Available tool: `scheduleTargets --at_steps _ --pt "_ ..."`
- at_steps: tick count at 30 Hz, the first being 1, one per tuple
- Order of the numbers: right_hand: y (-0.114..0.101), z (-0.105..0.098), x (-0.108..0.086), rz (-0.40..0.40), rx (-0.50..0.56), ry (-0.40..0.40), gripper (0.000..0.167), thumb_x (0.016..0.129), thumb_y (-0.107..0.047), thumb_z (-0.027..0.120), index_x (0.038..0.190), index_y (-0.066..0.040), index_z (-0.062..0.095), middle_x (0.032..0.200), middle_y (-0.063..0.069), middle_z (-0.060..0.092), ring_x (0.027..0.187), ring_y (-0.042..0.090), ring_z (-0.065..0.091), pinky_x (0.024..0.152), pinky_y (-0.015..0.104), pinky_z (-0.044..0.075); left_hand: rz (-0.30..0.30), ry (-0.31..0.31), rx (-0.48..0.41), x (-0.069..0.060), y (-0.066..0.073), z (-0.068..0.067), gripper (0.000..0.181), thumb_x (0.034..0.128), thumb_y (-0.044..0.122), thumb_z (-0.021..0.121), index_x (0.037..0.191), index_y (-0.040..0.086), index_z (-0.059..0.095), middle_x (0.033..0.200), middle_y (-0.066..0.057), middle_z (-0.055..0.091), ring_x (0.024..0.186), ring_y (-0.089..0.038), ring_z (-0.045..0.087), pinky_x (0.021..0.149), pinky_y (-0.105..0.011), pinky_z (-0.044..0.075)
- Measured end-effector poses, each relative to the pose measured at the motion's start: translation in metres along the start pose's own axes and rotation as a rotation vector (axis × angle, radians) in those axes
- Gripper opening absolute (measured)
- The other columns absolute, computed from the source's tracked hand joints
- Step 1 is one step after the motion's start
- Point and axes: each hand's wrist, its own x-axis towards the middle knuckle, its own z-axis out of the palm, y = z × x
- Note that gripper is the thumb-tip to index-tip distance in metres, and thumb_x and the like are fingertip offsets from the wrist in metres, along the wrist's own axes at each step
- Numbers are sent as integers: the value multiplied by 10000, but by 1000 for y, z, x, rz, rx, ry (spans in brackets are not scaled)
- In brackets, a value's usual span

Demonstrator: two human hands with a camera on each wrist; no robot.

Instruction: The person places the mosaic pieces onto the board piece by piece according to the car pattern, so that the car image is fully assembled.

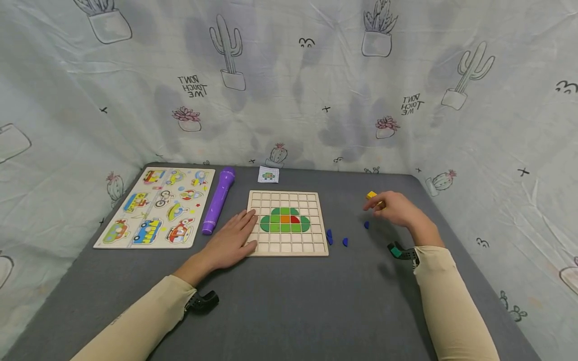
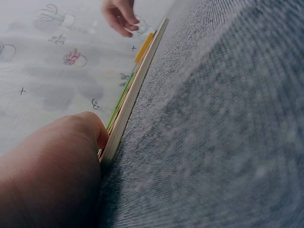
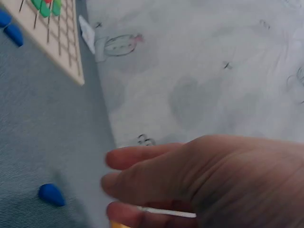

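Note:
A wooden grid board (image 1: 289, 248) lies mid-table with green, orange and red pieces (image 1: 285, 220) set in its squares. My left hand (image 1: 231, 238) rests flat on its left edge, fingers extended, the thumb at the near left corner. At the right, my right hand (image 1: 395, 208) hovers over the table with loosely bent fingers, nothing visible between them. Just beyond its fingertips sits a yellow block (image 1: 371, 194), partly hidden by the hand. A small blue rounded piece (image 3: 51, 194) lies below the hand, and several more blue pieces (image 1: 329, 237) lie by the board's right edge.
A vehicle picture puzzle board (image 1: 155, 243) lies at the left. Between it and the grid board is a purple microphone-shaped thing (image 1: 220, 200). A small picture card (image 1: 268, 174) is at the back edge, before a cloth printed with cacti (image 1: 293, 100).

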Motion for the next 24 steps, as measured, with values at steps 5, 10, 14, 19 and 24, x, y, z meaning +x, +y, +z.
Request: scheduleTargets --at_steps 5,10,14,19,24 --pt "15 13 8 10 -1 -115 239 947 -4 749 1151 -105 822 1165 125 742 1063 328 676 859 481 594 6 -1 2 0 0 -1 759 1083 364 560 1665 -66 331 1753 -236 255 1626 -435 188 1325 -537 167" --pt "19 23 13 5 -15 -117 181 896 12 765 1018 -120 788 1005 35 720 897 236 622 783 407 541 10 1 4 1 2 -2 756 1084 362 555 1661 -73 334 1750 -245 257 1623 -442 192 1323 -541 174" --pt "16 27 17 -6 -27 -96 115 933 -13 770 985 -116 766 948 2 710 847 212 603 764 395 523 6 -2 3 1 3 -4 756 1084 361 555 1663 -70 331 1751 -242 255 1622 -445 194 1322 -542 177" --pt "11 31 21 -20 -29 -80 56 957 -54 792 990 -94 773 930 -10 718 820 186 613 745 379 531 1 -5 -4 0 3 -4 755 1083 353 562 1663 -71 329 1751 -244 252 1624 -443 188 1324 -542 168" --pt "2 34 23 -19 -30 5 54 981 -81 786 1034 -88 790 946 13 720 826 191 636 727 395 555 -3 -9 -11 -1 3 -4 754 1086 349 563 1666 -70 322 1756 -239 243 1628 -435 179 1326 -536 161"
